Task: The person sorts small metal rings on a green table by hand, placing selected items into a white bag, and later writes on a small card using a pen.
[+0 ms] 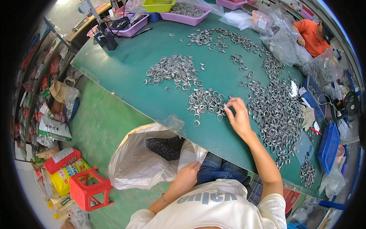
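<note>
My right hand (241,118) is over the green table, thumb and fingers pinched at the right edge of a small pile of grey metal rings (204,100). A ring (225,105) shows at its fingertips. My left hand (186,174) is closed on the rim of a big white woven sack (133,160), below the table's near edge. The sack's mouth gapes, and dark small pieces (166,148) lie inside it; their exact kind cannot be made out. A second ring pile (173,70) sits farther left, and a large spread of rings (278,110) lies to the right.
Purple bins (185,18) and a yellow bin (158,4) stand at the table's far edge. Blue baskets (328,149) and plastic bags line the right. A person in orange (312,36) sits at the far right. On the floor at left is a red stool (89,189).
</note>
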The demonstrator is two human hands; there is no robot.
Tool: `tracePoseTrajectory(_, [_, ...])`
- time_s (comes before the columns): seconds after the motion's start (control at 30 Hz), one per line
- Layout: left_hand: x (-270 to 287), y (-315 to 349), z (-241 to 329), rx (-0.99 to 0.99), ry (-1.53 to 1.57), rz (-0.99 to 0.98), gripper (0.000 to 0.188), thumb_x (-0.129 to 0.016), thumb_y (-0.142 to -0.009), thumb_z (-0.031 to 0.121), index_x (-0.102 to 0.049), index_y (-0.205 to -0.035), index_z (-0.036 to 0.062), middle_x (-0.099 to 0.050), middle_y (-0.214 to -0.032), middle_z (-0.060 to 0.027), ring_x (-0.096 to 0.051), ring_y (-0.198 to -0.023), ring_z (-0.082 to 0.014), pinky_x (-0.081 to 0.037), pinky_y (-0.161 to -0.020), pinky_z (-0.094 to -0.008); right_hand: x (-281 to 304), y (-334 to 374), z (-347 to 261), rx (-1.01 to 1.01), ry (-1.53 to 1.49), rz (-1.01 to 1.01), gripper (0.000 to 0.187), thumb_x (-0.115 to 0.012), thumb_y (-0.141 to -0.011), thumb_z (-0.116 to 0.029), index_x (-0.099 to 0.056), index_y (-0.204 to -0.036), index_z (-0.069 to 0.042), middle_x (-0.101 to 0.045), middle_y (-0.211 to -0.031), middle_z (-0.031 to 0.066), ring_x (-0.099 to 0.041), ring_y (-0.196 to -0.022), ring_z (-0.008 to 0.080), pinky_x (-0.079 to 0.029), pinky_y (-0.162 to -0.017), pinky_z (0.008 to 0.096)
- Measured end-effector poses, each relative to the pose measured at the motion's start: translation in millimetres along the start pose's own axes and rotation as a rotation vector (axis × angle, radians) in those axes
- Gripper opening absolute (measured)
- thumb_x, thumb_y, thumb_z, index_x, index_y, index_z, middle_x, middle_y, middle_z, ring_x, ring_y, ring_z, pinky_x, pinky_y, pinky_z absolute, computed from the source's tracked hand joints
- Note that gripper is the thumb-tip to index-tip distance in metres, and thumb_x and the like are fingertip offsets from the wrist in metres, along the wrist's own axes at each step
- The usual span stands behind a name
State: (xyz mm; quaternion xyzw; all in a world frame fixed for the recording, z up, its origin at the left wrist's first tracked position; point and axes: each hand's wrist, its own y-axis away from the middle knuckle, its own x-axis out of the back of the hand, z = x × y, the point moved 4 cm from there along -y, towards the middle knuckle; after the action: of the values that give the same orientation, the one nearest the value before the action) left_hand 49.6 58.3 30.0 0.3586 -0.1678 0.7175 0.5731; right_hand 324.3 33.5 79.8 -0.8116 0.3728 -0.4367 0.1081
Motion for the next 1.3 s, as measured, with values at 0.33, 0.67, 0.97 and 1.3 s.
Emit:
tracePoseTrajectory(0.33, [-1, 0, -1, -0.005, 0.008, -0.006, 0.028, -0.054, -0.086, 0.003, -0.06, -0.113, -0.004, -0.061, -0.119, -0.0183, -0.062, -0.099, -0.0358, -0.052, -0.084, -0.0404, 12, 7, 26, -0.36, -0.098, -0.12, 0.015, -0.072, -0.077, -0.005, -0.068, -0.089, 0.002, -0.062, -0.095, 0.0106, -0.059, -0.084, 0.0224, -0.047, -0.074, 0.0331])
tracePoseTrajectory(0.67, [-2, 0, -2, -0.03, -0.015, 0.022, 0.03, -0.055, -0.084, 0.001, -0.06, -0.113, -0.004, -0.061, -0.117, -0.0184, -0.062, -0.098, -0.0355, -0.051, -0.084, -0.0409, -6, 31, -77, -0.126, -0.386, -0.25, 0.012, -0.072, -0.077, -0.004, -0.067, -0.087, -0.001, -0.064, -0.095, 0.0116, -0.063, -0.088, 0.0252, -0.05, -0.078, 0.0329])
tracePoseTrajectory(0.97, [-2, 1, -1, -0.032, -0.006, 0.023, 0.031, -0.054, -0.084, 0.0, -0.06, -0.113, -0.0044, -0.061, -0.119, -0.019, -0.062, -0.099, -0.036, -0.051, -0.085, -0.0408, -22, 45, -90, -0.019, -0.237, -0.26, 0.016, -0.07, -0.077, -0.006, -0.064, -0.092, -0.002, -0.062, -0.096, 0.0133, -0.059, -0.093, 0.0326, -0.048, -0.084, 0.0393])
tracePoseTrajectory(1.3, [0, 1, 3, -0.025, -0.011, 0.017, 0.032, -0.053, -0.082, -0.001, -0.059, -0.113, -0.005, -0.06, -0.12, -0.0198, -0.061, -0.102, -0.0358, -0.05, -0.088, -0.0404, 16, 31, 1, -0.074, 0.36, -0.092, 0.014, -0.068, -0.077, -0.004, -0.059, -0.088, -0.001, -0.054, -0.093, 0.0128, -0.051, -0.09, 0.0317, -0.041, -0.077, 0.0416])
